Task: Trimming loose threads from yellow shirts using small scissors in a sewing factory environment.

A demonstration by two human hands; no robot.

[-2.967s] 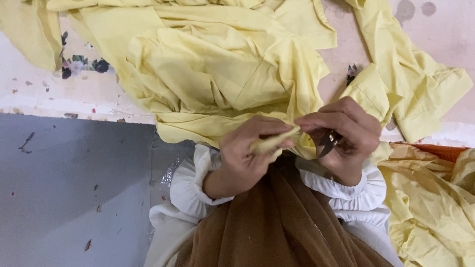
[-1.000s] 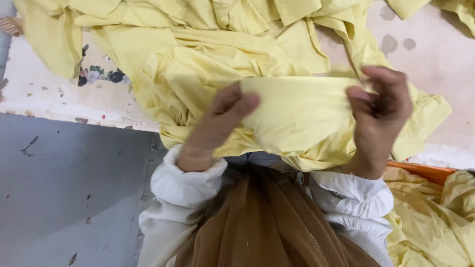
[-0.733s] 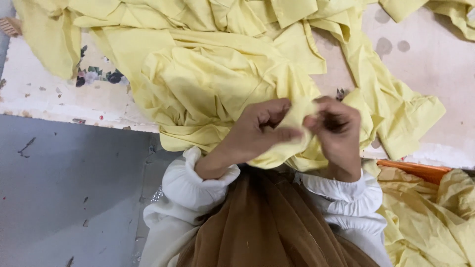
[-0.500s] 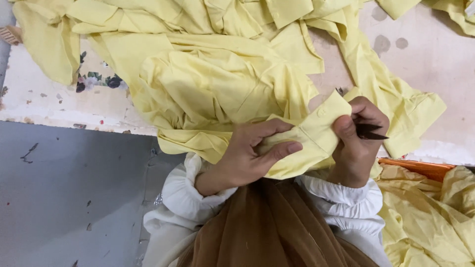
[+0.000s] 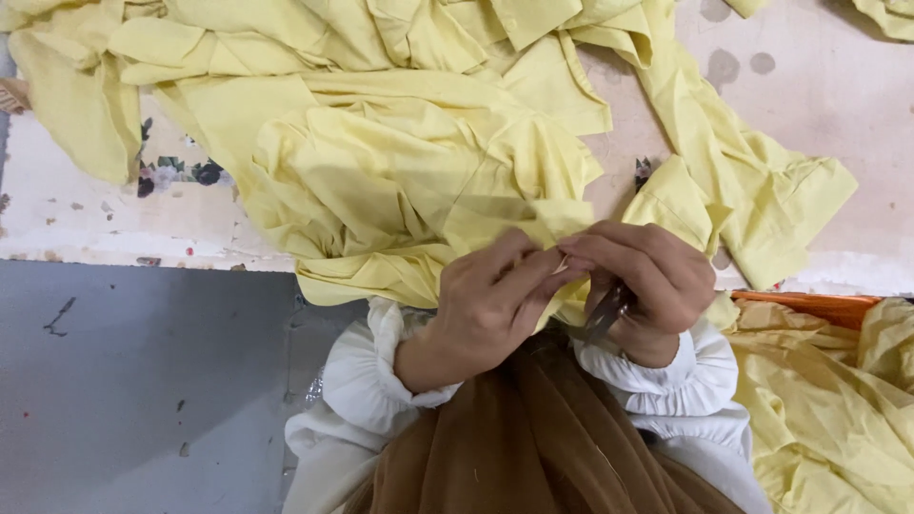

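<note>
Head view: hands (image 5: 571,286) now closer together

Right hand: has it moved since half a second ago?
Yes. The right hand has swung left toward the left hand, away from the orange edge; both now pinch the yellow fabric.

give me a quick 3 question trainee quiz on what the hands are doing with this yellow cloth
1. True or false: both hands pinch the same fold of yellow cloth.
2. Which hand also holds a small metal tool? A) left hand B) right hand
3. Fill in: the box edge at the right, with more yellow cloth in it, is ____ in colour.

Key:
1. True: left hand and right hand meet at the fold.
2. B
3. Orange
</note>
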